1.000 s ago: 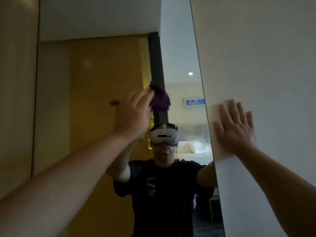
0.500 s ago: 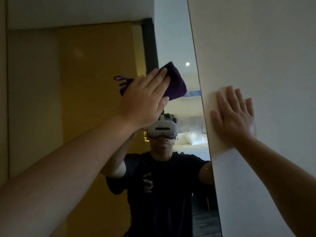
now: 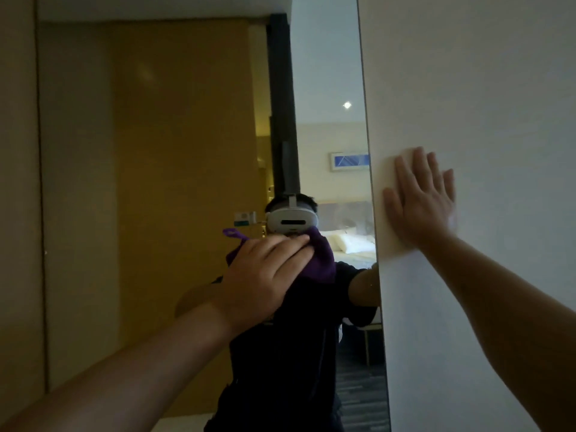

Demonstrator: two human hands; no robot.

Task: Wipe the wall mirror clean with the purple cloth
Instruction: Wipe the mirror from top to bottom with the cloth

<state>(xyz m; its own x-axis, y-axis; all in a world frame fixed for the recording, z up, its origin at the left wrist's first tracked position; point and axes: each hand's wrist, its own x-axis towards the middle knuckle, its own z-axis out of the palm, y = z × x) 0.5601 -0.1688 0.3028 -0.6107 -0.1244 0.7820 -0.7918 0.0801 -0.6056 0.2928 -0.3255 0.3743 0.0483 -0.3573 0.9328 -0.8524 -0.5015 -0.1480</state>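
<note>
The tall wall mirror [image 3: 174,135] fills the left and middle of the head view. It reflects a yellow door, a bedroom and a person wearing a headset. My left hand [image 3: 265,275] presses the purple cloth [image 3: 321,263] flat against the glass at mid height, near the mirror's right edge. The cloth's hanging loop sticks out to the upper left of my fingers. My right hand [image 3: 420,201] lies flat with fingers spread on the white wall, just right of the mirror's edge.
A white wall [image 3: 483,88] runs along the right side, meeting the mirror at a slanted vertical edge. A beige panel [image 3: 18,182] borders the mirror on the left.
My left hand has swept the purple cloth down the glass from above the reflected headset to below it. My right hand stays flat on the wall.
</note>
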